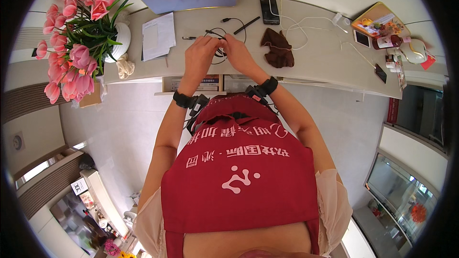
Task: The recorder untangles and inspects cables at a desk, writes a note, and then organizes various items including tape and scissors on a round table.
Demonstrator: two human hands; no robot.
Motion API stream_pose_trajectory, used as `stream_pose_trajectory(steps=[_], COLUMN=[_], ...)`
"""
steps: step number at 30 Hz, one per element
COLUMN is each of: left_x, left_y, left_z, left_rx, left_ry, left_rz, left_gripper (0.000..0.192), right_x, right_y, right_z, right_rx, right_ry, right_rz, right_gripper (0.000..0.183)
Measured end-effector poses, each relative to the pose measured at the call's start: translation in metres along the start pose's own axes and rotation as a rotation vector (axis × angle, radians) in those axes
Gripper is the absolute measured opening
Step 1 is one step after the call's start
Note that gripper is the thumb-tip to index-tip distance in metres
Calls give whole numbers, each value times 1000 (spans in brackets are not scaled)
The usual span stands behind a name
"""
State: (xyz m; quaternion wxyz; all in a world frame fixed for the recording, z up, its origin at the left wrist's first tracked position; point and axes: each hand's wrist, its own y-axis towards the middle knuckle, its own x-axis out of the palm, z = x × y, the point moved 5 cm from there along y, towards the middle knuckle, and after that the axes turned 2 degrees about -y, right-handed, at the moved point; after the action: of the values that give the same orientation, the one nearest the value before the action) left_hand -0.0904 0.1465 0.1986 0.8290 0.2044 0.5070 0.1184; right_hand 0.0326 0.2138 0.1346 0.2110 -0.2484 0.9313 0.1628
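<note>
Both of my hands meet over the table, working on a black cable (245,30) with loops above and below the fingers. My left hand (201,51) pinches the cable at its fingertips, and my right hand (236,51) grips it right beside. A metal-tipped plug (188,38) pokes out to the left of my left hand. Another plug, a USB-type connector (226,20), lies above my hands. Close to my right hand rest a black pen-like stick (246,25) and a crumpled brown cloth (278,48). My fingers hide part of the cable bundle.
Pink tulips in a white vase (121,41) and papers (157,36) are on the left. A black phone (269,10), white charging cables (304,28) and a bottle (389,42) are toward the right. Below the tabletop (322,64), a drawer (166,86) stands pulled out.
</note>
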Motion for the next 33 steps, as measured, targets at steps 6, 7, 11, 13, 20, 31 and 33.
stream_pose_trajectory(steps=[6, 7, 11, 13, 20, 31, 33], left_x=[1, 3, 10, 11, 8, 7, 6], left_y=[-4, -5, -10, -14, -20, -27, -27], left_z=[-1, -3, -11, -17, -19, -8, -6], left_rx=[-63, -63, -45, -65, -164, -176, -217], left_ry=[-34, -35, 71, 105, 36, -95, -183], left_rz=[82, 82, 22, 3, 46, 132, 122], left_gripper=[29, 29, 26, 26, 23, 18, 17], right_x=[4, 4, 7, 5, 1, -6, -7], right_y=[-2, -3, -4, -4, -5, -14, -13], right_z=[-9, -8, -14, -22, -34, -37, -40], right_rx=[46, 47, -67, -76, -177, -80, -94], right_ry=[-46, -46, -127, -175, -116, 46, 45], right_rz=[-61, -61, -12, 10, 56, 139, 107], right_gripper=[22, 22, 22, 23, 18, 20, 20])
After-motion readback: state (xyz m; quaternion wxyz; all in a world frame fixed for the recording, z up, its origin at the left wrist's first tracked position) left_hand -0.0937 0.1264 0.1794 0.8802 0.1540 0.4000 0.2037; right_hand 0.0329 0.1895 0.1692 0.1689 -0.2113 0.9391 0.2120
